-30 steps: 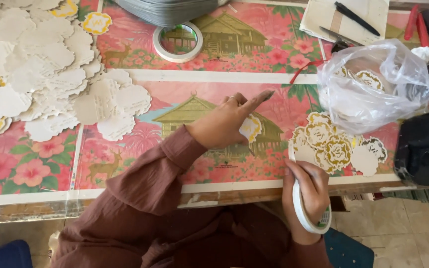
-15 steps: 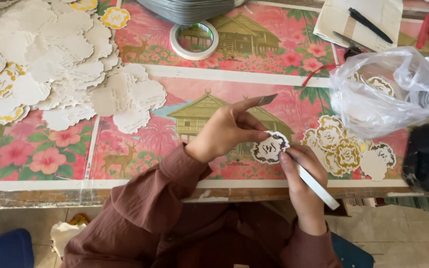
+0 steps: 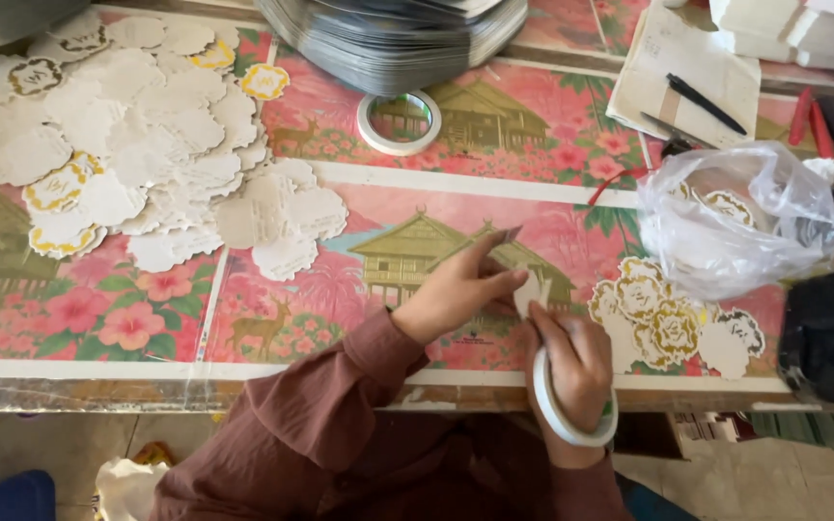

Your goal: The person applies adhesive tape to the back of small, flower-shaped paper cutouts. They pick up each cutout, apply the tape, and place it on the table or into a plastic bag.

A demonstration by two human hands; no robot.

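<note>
My right hand [image 3: 571,362], tape roll [image 3: 571,417] now ringing its wrist, has joined my left hand [image 3: 460,289], both pinching the small paper cutout [image 3: 530,292] above the table [image 3: 340,371].

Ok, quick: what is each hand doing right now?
Left hand: pinching a small white paper cutout.
Right hand: also on the cutout, tape roll around its wrist.

Matt paper cutouts [image 3: 147,145] lie on a glossy printed tablecloth [image 3: 98,318]; the bag [image 3: 736,217] is thin, clear, crinkled plastic.
</note>
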